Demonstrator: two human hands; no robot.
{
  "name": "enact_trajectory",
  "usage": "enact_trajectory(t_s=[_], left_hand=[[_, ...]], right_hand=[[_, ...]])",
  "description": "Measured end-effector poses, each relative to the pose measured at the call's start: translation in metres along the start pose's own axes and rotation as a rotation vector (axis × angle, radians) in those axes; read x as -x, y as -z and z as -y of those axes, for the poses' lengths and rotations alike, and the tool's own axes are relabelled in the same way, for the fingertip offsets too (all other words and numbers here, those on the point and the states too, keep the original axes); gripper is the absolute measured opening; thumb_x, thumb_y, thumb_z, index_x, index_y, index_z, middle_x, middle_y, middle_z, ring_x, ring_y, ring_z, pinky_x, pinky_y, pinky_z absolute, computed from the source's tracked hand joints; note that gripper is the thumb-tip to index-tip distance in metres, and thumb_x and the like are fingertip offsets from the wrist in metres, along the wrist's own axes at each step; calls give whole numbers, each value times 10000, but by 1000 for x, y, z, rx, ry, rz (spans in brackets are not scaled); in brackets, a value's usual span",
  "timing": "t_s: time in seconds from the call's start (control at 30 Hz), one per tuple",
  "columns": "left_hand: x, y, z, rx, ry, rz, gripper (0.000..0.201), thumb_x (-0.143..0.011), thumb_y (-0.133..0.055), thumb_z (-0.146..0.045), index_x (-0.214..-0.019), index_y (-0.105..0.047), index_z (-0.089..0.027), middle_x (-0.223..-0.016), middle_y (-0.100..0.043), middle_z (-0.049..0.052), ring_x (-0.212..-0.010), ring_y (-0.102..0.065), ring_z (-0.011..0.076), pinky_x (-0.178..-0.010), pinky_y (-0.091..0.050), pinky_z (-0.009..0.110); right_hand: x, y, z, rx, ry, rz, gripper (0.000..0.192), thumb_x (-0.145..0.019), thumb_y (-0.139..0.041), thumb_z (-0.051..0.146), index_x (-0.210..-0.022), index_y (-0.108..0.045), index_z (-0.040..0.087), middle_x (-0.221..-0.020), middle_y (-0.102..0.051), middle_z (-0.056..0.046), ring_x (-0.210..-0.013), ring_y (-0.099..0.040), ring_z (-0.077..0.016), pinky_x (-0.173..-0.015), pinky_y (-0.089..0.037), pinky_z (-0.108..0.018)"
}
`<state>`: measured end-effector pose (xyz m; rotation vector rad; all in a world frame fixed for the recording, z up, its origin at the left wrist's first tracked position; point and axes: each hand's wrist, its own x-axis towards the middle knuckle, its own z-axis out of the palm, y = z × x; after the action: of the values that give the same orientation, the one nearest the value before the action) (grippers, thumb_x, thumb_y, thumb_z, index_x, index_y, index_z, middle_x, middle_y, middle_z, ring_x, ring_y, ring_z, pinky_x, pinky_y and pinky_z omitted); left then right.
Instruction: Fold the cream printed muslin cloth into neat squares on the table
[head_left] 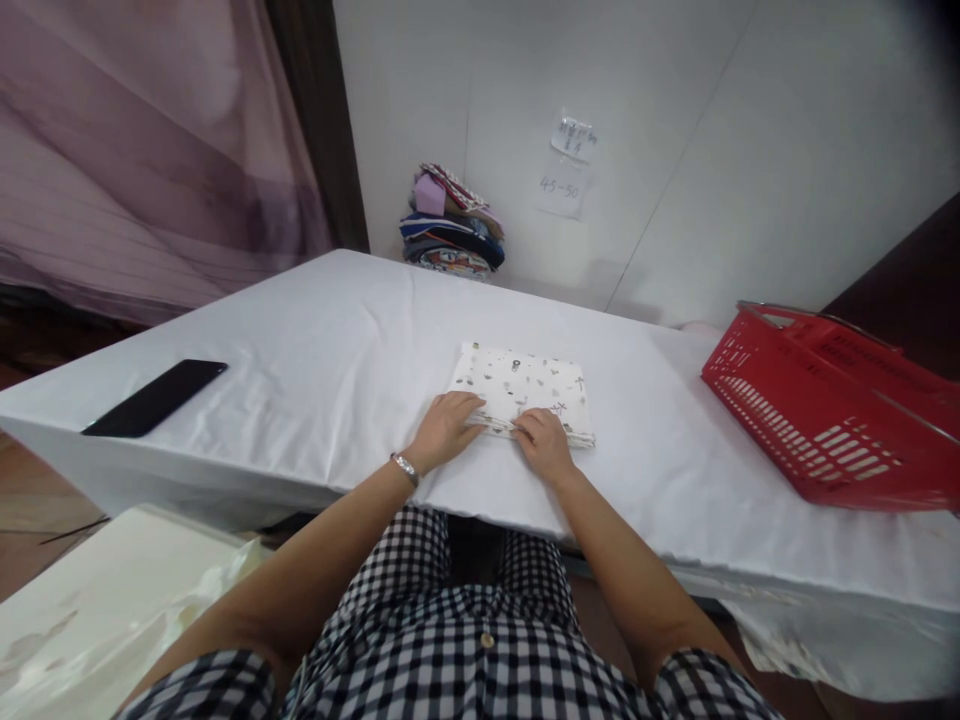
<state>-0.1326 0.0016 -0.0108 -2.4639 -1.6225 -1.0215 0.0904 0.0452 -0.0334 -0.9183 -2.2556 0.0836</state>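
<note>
A folded white cloth with small printed figures [525,385] lies flat on the white-covered table [315,370], right in front of me. My left hand [444,428] rests on its near left edge, fingers on the fabric. At the near right edge, my right hand [544,443] pinches the cloth's folded layers. A silver bracelet sits on my left wrist.
A black phone [156,397] lies at the table's left end. A red plastic basket [832,405] stands on the right. A stack of folded coloured cloths [452,225] sits at the back against the white wall. A white surface [97,600] is low at my left.
</note>
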Motion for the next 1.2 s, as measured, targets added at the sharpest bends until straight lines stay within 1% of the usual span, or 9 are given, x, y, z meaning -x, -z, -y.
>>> enact_trajectory(t_s=[0.07, 0.2, 0.33, 0.53, 0.67, 0.77, 0.93, 1.07, 1.2], left_hand=[[-3, -6, -3, -7, -59, 29, 299, -858, -556, -282, -1148, -579, -214, -1149, -606, 81, -1079, -520, 238, -905, -399, 407], [-5, -17, -4, -25, -92, 66, 178, -863, -539, -233, -998, -653, -217, -975, -652, 62, -943, -554, 229, -818, -430, 394], [-4, -20, 1, 18, -69, 27, 145, -846, -552, -231, -923, -673, -214, -928, -662, 54, -895, -569, 221, -791, -444, 386], [-7, -19, 3, 33, -45, 22, 180, -840, -524, -255, -892, -690, -209, -917, -670, 60, -879, -583, 226, -772, -455, 392], [-9, -18, 1, 18, -37, 38, 208, -838, -503, -271, -889, -693, -205, -921, -671, 66, -869, -580, 236, -765, -452, 399], [-10, -17, 0, 18, -44, 37, 216, -830, -498, -277, -893, -693, -206, -931, -672, 70, -879, -580, 242, -777, -450, 402], [-10, -17, 0, 8, -38, 34, 232, -822, -490, -289, -897, -691, -201, -935, -670, 79, -880, -579, 250, -782, -448, 404], [-10, -17, 0, -6, -36, 36, 258, -836, -463, -307, -907, -688, -200, -948, -669, 82, -899, -574, 251, -808, -443, 410], [-10, -18, 1, -16, -33, 44, 268, -837, -463, -316, -923, -686, -194, -961, -667, 85, -914, -573, 254, -815, -440, 411]], right_hand=[[-1, 0, 0, 3, 4, 8, 142, -881, -540, 240, -921, -670, 198, -915, -628, -61, -875, -524, -203, -783, -402, -349], [3, 5, -3, -2, 27, 23, 170, -887, -536, 248, -977, -672, 201, -962, -638, -70, -918, -534, -208, -819, -417, -357], [20, 26, -17, 9, -38, -8, 207, -895, -518, 242, -1037, -668, 220, -1024, -654, -68, -974, -553, -210, -870, -425, -380], [63, 64, -48, -40, -277, -117, 214, -874, -519, 266, -977, -703, 228, -1063, -669, -68, -1004, -587, -209, -929, -432, -396], [81, 72, -62, -196, -627, -309, 223, -814, -536, 319, -869, -711, 191, -926, -698, -70, -877, -625, -208, -829, -487, -362], [82, 71, -66, -259, -750, -371, 225, -764, -553, 338, -831, -706, 189, -868, -705, -59, -821, -627, -205, -772, -496, -341], [67, 71, -64, -230, -636, -287, 207, -774, -517, 279, -832, -702, 208, -874, -690, -42, -829, -613, -188, -743, -489, -311], [55, 76, -61, -57, -485, -112, 219, -796, -520, 188, -903, -707, 228, -920, -657, -45, -906, -574, -190, -820, -464, -326], [48, 85, -56, 72, -429, 49, 296, -811, -507, 119, -1003, -699, 238, -979, -625, -54, -986, -530, -200, -870, -437, -332]])
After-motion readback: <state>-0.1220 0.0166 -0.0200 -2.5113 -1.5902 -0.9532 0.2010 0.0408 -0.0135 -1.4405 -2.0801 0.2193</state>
